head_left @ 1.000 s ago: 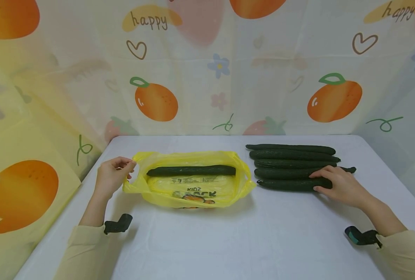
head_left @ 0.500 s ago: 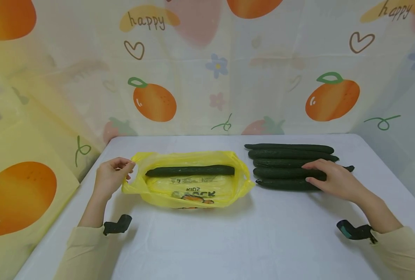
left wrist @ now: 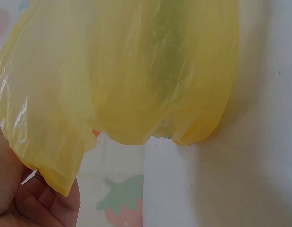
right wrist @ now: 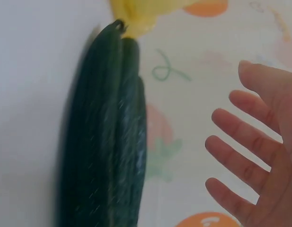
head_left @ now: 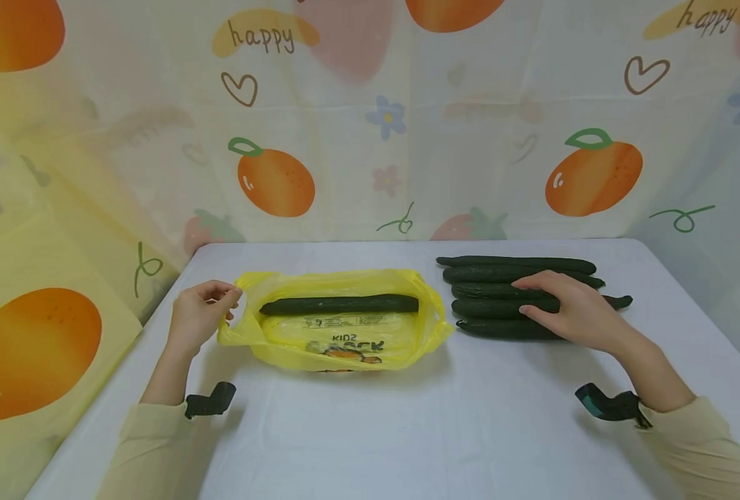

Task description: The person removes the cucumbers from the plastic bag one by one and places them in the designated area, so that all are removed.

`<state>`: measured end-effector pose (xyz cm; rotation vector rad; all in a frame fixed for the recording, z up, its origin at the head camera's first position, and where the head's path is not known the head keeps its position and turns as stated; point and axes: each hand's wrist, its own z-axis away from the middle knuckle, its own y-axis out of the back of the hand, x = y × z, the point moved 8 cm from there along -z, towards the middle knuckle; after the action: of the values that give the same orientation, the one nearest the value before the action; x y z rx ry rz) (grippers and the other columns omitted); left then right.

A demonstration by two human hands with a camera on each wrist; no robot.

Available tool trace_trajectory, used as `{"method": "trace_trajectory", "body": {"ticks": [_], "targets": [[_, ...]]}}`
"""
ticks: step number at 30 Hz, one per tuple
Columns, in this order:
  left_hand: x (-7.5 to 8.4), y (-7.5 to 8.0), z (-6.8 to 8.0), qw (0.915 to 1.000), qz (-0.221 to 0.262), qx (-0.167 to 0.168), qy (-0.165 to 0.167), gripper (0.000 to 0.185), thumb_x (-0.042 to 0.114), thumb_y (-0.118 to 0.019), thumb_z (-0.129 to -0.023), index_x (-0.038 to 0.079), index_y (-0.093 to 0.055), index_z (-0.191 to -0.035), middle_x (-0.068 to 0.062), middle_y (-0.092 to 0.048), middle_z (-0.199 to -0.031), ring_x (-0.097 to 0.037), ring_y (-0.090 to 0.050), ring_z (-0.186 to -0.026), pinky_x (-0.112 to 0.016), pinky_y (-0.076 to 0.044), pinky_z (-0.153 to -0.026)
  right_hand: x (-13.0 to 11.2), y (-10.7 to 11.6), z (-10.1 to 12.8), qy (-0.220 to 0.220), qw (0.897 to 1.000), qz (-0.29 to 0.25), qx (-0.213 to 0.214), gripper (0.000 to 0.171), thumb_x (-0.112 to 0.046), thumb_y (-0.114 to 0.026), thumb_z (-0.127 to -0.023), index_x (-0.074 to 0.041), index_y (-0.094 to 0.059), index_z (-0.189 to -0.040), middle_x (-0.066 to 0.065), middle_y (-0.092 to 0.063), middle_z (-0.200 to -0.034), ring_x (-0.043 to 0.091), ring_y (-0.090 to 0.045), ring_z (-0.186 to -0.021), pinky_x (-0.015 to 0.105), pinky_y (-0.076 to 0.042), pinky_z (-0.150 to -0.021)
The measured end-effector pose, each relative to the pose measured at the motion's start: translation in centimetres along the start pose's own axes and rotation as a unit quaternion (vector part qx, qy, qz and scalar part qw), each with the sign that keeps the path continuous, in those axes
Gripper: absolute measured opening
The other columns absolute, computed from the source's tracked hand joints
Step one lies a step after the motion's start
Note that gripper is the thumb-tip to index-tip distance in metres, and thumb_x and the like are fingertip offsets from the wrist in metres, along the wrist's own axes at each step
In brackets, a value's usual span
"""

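Cucumbers [head_left: 514, 298]: five in row on counter [head_left: 407, 430], right of bag. Left to right:
Left hand [head_left: 198, 316]: fingers pinch left handle of yellow bag [head_left: 345, 340]; position unchanged over last second, bag mouth held open.
Bag: one cucumber [head_left: 339, 304] lies lengthwise inside.
Right hand [head_left: 573, 312]: has slid from nearest cucumber up across row toward middle; fingers straight, spread above cucumbers in wrist view, gripping nothing. Judgement: next cucumber being selected, pickup not yet begun.
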<state>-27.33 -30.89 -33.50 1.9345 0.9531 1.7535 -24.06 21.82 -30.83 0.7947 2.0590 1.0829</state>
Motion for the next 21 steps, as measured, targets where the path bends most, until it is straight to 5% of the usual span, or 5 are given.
{"method": "trace_trajectory", "body": {"ticks": [21], "targets": [[0.2, 0.1, 0.2, 0.9999, 0.004, 0.0, -0.01, 0.03, 0.033, -0.06, -0.089, 0.004, -0.065, -0.094, -0.005, -0.064, -0.074, -0.009, -0.06, -0.054, -0.022, -0.048, -0.047, -5.9, 0.8, -3.6, 0.076, 0.996, -0.049, 0.025, 0.042, -0.013, -0.074, -0.076, -0.018, -0.06, -0.115, -0.006, -0.063, -0.112, 0.01, -0.059, -0.101, 0.027, -0.047, -0.083]]}}
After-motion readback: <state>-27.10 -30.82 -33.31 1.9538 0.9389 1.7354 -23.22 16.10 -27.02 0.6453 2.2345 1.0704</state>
